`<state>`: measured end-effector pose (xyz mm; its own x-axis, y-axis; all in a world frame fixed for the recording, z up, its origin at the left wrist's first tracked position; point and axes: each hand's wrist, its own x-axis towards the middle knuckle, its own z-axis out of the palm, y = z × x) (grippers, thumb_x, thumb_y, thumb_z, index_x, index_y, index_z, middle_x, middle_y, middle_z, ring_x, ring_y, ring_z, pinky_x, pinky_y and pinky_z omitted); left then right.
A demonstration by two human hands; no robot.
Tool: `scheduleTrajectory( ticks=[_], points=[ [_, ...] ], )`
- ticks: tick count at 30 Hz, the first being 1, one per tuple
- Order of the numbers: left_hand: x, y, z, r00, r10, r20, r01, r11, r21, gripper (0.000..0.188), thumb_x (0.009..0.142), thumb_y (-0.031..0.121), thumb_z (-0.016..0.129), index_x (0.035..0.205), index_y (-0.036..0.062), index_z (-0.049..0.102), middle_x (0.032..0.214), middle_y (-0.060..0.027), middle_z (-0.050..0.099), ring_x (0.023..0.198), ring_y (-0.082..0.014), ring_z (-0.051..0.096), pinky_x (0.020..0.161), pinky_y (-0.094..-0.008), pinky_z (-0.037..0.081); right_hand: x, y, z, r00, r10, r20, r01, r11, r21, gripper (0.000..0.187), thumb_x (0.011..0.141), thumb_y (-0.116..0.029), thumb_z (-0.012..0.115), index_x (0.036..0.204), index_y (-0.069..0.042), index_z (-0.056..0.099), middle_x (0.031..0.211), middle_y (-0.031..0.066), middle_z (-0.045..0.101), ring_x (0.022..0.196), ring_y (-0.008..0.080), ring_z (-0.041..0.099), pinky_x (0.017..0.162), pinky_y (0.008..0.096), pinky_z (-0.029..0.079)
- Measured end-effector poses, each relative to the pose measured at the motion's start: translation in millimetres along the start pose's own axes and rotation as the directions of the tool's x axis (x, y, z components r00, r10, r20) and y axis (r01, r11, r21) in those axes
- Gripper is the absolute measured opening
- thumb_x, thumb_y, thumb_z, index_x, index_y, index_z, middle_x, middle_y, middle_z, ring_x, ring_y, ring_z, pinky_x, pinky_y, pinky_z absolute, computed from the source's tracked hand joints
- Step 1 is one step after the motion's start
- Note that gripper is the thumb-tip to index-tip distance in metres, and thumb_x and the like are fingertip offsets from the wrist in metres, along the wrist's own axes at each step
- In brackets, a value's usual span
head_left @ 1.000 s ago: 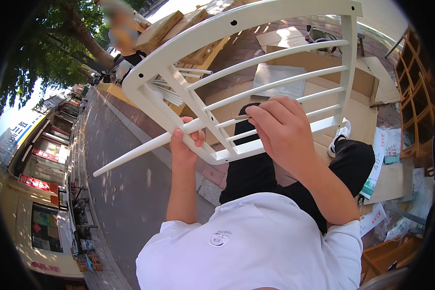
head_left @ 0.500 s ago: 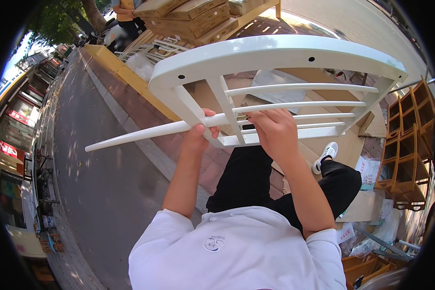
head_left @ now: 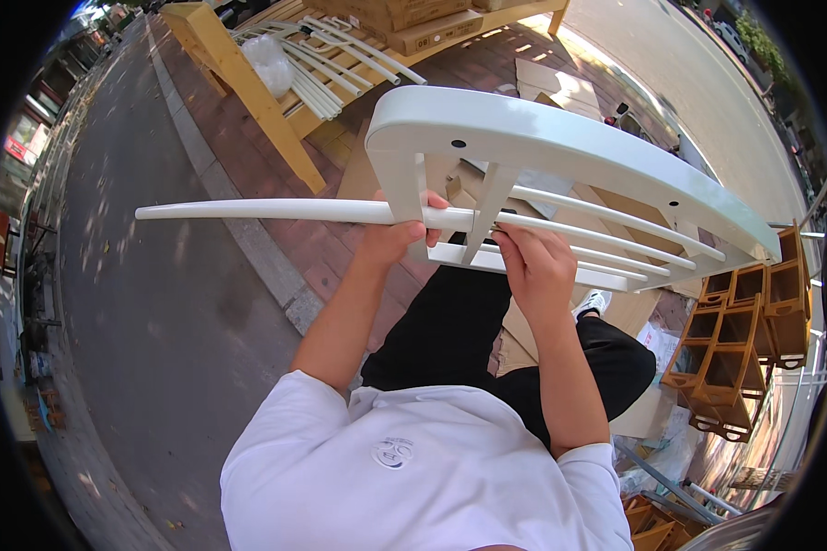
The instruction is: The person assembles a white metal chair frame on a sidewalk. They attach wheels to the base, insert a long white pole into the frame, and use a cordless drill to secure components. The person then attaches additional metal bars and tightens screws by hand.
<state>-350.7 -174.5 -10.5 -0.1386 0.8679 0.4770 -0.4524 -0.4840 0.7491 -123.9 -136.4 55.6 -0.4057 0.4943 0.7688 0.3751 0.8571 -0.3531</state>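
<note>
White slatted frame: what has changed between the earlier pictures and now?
In view, the white frame has swung clockwise, its right end lower, and the tapered rod now lies nearly level; the view itself turned too, explaining part. The right hand is closer to the inner crossbar. No new grip or release shows: the left hand still grips where rod and frame cross.

Bright daylight, dappled sun on grey road (head_left: 193,349), sheen on white frame (head_left: 560,130), strongly curved, dark-rimmed edges
</note>
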Motion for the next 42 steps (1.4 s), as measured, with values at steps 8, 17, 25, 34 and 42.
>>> scheduleTrajectory(
  ticks=[8,17,25,34,42],
  points=[
    [3.3,-1.8,-2.5,0.997,-0.019,0.076,0.021,0.999,-0.028,0.052,0.082,0.034,0.086,0.112,-0.0057,0.069,0.073,-0.0091,0.065,0.061,-0.0162,0.062,0.055,-0.0278,0.048,7.9,-4.1,0.8,0.999,-0.028,0.034,0.028,1.000,0.005,0.024,0.080,-0.004,0.079,0.104,-0.006,0.077,0.091,0.0086,0.076,0.082,0.0268,0.071,0.076,0.0374,0.055],
    [8.8,1.9,5.4,0.989,-0.066,0.132,0.068,0.998,-0.008,0.042,0.083,0.024,0.085,0.113,-0.0029,0.071,0.079,-0.0096,0.069,0.065,-0.0146,0.064,0.056,-0.0277,0.051,-10.8,-14.5,8.5,0.989,0.146,-0.001,-0.145,0.982,-0.120,0.020,0.085,0.001,0.072,0.103,-0.004,0.067,0.089,0.0107,0.072,0.088,0.0336,0.068,0.103,0.0470,0.043],
    [0.9,-5.1,3.2,0.981,-0.112,0.157,0.105,0.993,0.049,0.043,0.082,0.022,0.085,0.114,-0.0025,0.070,0.081,-0.0105,0.069,0.068,-0.0148,0.065,0.059,-0.0288,0.052,-9.7,-11.4,-10.1,0.965,0.235,0.117,-0.212,0.961,-0.179,0.010,0.089,-0.012,0.071,0.086,-0.004,0.066,0.093,0.0145,0.073,0.100,0.0349,0.068,0.103,0.0530,0.042],
    [0.8,-9.5,22.1,0.979,-0.139,0.151,0.128,0.988,0.081,0.050,0.081,0.032,0.087,0.114,-0.0019,0.071,0.077,-0.0080,0.069,0.067,-0.0143,0.065,0.060,-0.0277,0.051,-22.9,0.7,-27.0,0.982,0.182,-0.051,-0.182,0.983,0.015,0.020,0.079,-0.010,0.082,0.095,-0.002,0.073,0.093,0.0108,0.070,0.091,0.0335,0.062,0.089,0.0440,0.046],
    [14.5,1.7,26.8,0.944,-0.176,0.279,0.123,0.973,0.197,0.041,0.082,0.034,0.086,0.102,0.0009,0.072,0.081,-0.0055,0.071,0.072,-0.0131,0.066,0.063,-0.0288,0.052,-32.1,7.7,-21.0,0.979,0.196,-0.051,-0.201,0.973,-0.118,0.015,0.083,-0.013,0.078,0.092,-0.002,0.075,0.085,0.0116,0.070,0.086,0.0337,0.065,0.086,0.0422,0.046]
  ],
)
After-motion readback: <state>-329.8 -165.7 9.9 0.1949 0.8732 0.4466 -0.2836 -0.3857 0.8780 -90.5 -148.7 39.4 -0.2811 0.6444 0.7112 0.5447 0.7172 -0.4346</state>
